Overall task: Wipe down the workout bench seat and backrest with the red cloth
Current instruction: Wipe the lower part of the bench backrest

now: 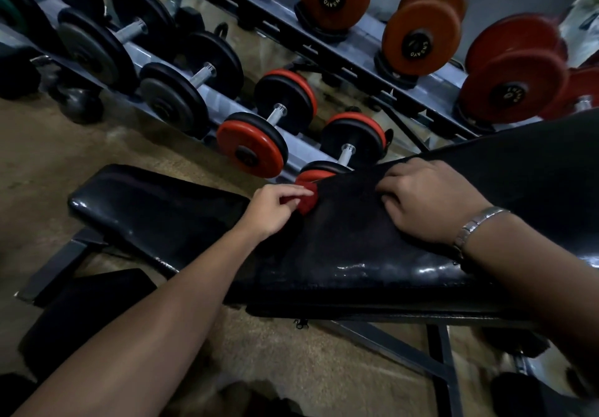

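Note:
The black padded bench runs across the middle of the head view, with its seat [155, 209] at the left and its backrest [356, 241] at the right. My left hand [275, 209] pinches a small bunched red cloth [306, 198] against the backrest's lower end, close to the gap beside the seat. My right hand [424, 202] lies flat on the backrest farther right, fingers bent and pressing on the pad, with a metal bracelet at the wrist. Most of the cloth is hidden under my fingers.
A dumbbell rack [324, 60] with black and red dumbbells stands just behind the bench; one red-ended dumbbell [317, 170] sits right behind the cloth. The bench's steel frame [437, 358] and a black pad [87, 313] lie on the floor near me.

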A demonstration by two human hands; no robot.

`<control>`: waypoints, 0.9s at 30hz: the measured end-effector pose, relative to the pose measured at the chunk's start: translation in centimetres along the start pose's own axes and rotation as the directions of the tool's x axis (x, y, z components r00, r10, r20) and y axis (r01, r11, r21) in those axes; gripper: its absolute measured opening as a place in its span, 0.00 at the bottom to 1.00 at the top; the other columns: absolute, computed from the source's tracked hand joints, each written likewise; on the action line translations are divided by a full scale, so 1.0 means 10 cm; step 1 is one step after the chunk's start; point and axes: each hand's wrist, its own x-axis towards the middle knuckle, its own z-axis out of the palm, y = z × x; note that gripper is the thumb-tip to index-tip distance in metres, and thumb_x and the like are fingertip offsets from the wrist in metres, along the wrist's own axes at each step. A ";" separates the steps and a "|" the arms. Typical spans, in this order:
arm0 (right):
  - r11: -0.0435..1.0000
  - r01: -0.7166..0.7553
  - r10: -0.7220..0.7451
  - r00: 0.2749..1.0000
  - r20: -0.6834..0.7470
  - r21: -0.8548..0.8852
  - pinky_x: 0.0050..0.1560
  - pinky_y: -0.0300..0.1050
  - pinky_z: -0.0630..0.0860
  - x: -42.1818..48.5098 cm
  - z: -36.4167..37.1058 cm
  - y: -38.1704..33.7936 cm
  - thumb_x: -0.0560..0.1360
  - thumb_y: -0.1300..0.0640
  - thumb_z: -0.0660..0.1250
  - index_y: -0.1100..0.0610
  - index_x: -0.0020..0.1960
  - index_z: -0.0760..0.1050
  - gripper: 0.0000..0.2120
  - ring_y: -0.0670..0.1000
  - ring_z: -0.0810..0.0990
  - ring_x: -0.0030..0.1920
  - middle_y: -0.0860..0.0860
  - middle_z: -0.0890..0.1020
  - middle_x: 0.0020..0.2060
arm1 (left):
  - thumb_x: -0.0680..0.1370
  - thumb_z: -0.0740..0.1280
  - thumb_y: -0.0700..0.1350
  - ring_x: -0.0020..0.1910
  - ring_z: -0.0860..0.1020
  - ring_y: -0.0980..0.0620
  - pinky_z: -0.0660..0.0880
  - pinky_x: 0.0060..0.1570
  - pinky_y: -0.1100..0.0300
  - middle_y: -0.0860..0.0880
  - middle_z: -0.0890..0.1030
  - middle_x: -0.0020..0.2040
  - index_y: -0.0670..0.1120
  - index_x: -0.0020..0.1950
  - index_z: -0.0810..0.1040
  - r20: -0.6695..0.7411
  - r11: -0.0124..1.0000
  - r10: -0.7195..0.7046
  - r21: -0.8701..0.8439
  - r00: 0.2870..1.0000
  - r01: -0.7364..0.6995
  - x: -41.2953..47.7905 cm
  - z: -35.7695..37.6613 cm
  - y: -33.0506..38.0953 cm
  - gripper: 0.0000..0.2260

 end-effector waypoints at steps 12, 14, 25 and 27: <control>1.000 0.030 -0.030 0.996 0.082 0.009 0.56 0.49 0.74 -0.05 -0.08 0.07 0.77 0.49 0.56 0.43 0.59 0.79 0.16 0.51 0.75 0.60 0.44 0.79 0.58 | 0.80 0.67 0.35 0.67 0.76 0.55 0.67 0.69 0.64 0.51 0.82 0.65 0.53 0.58 0.86 -0.001 0.997 -0.040 -0.065 0.999 0.040 0.05 0.20 0.32 0.15; 1.000 0.028 -0.030 0.996 0.087 0.014 0.56 0.48 0.74 -0.06 -0.08 0.06 0.77 0.49 0.56 0.42 0.60 0.78 0.17 0.51 0.75 0.60 0.45 0.79 0.59 | 0.80 0.67 0.34 0.65 0.76 0.56 0.66 0.65 0.69 0.51 0.82 0.64 0.51 0.57 0.86 -0.031 0.996 -0.046 -0.078 0.998 0.043 0.10 0.30 0.44 0.15; 1.000 0.017 -0.017 0.998 0.066 0.001 0.53 0.48 0.71 -0.07 -0.04 0.04 0.76 0.49 0.58 0.45 0.60 0.78 0.16 0.53 0.76 0.59 0.47 0.79 0.58 | 0.79 0.66 0.32 0.64 0.78 0.54 0.69 0.69 0.62 0.51 0.84 0.61 0.50 0.54 0.87 0.036 0.995 -0.090 -0.042 0.995 0.092 0.31 0.22 0.47 0.16; 1.000 0.010 -0.010 0.998 0.067 0.004 0.52 0.48 0.70 -0.07 -0.04 0.02 0.76 0.49 0.58 0.45 0.60 0.78 0.16 0.53 0.76 0.59 0.47 0.79 0.57 | 0.79 0.65 0.31 0.64 0.78 0.53 0.70 0.67 0.61 0.49 0.83 0.61 0.47 0.54 0.87 0.044 0.987 -0.108 -0.111 0.993 0.112 0.27 0.30 0.57 0.15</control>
